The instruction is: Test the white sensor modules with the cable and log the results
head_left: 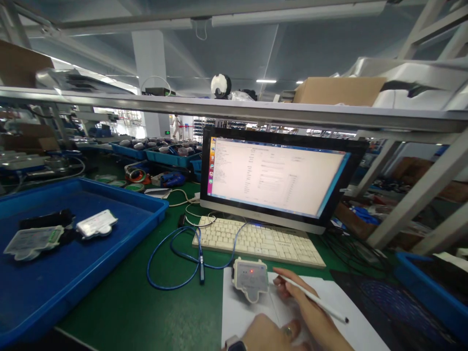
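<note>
lying in the blue tray (54, 282) are devices (97, 224); right hand (305, 308) pinches a pen (331, 310), left hand (266, 335), grip unclear.

On the table (175, 312) before me, the paper (351, 300) carries a case (250, 279) near its left edge. My right hand (298, 292), holding a pen (323, 304), is just right of the case; my left hand (268, 334) is on its near side. The keyboard (263, 239) lies behind the paper, the monitor (270, 178) behind the keyboard. A cable (149, 273) lies between the case and the tray (124, 256) at far left.
</note>
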Demonstrator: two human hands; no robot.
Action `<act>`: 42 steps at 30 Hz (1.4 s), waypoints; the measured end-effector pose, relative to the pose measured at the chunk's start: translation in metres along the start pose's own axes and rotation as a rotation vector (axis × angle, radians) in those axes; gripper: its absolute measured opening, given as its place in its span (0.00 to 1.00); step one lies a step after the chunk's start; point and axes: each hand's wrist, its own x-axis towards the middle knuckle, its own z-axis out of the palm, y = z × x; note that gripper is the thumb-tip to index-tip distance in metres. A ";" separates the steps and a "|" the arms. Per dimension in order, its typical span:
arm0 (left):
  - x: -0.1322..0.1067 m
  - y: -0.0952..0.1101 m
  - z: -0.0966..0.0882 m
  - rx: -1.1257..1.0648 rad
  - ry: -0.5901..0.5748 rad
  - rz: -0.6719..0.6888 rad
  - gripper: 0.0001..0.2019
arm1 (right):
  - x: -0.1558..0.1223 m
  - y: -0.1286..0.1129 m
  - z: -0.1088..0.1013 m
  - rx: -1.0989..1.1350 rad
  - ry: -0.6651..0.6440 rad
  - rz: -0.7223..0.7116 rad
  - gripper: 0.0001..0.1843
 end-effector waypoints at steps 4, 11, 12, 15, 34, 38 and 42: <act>-0.006 0.004 0.002 -0.085 0.100 -0.022 0.22 | 0.003 -0.001 0.008 -0.019 0.121 -0.003 0.26; -0.010 0.008 -0.006 -0.173 0.055 -0.030 0.32 | 0.010 0.003 -0.008 0.137 0.296 0.088 0.22; -0.010 0.009 -0.007 -0.176 0.047 -0.028 0.32 | 0.010 0.003 -0.008 0.127 0.305 0.089 0.21; -0.010 0.010 -0.009 -0.178 0.036 -0.029 0.31 | 0.008 0.002 -0.007 0.066 0.320 0.077 0.18; -0.009 0.015 -0.020 -0.158 -0.022 -0.118 0.36 | -0.009 0.001 -0.008 -0.237 0.289 -0.002 0.14; -0.008 0.015 -0.021 -0.161 -0.044 -0.114 0.35 | -0.008 0.001 -0.008 -0.246 0.288 -0.009 0.13; -0.008 0.016 -0.022 -0.162 -0.045 -0.117 0.36 | -0.009 0.003 -0.008 -0.244 0.287 -0.007 0.13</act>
